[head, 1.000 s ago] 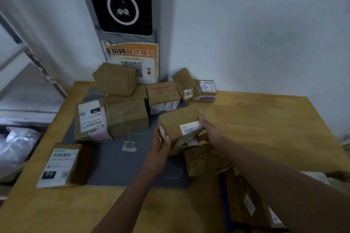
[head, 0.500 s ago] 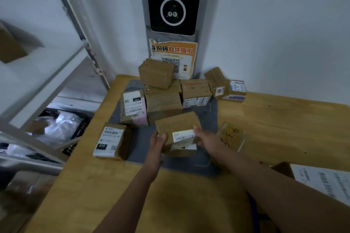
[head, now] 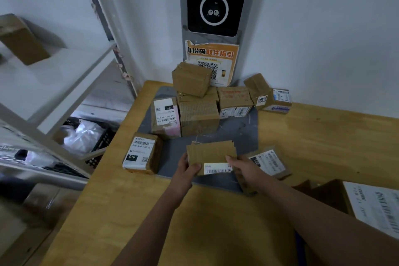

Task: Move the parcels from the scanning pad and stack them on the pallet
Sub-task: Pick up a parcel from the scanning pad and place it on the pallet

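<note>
A brown cardboard parcel [head: 210,153] with a white barcode label is held above the front of the grey scanning pad [head: 239,134]. My left hand [head: 186,169] grips its left end and my right hand [head: 243,166] grips its right end by the label. Several more brown parcels sit on the pad behind it, among them a ribbed box [head: 198,116], a labelled box [head: 165,116] and one stacked on top [head: 191,79]. Another labelled parcel [head: 141,153] stands at the pad's left edge. No pallet is in view.
The pad lies on a wooden table [head: 216,222] against a white wall with a black scanner panel [head: 216,0]. A flat parcel [head: 271,163] lies right of my hands. A large labelled box [head: 371,203] is at the right edge. White shelving [head: 64,84] and a black crate [head: 90,138] stand left.
My view has swung left and the shelving has come into sight. Both hands keep hold of the parcel, which has come lower and nearer to me over the pad's front.
</note>
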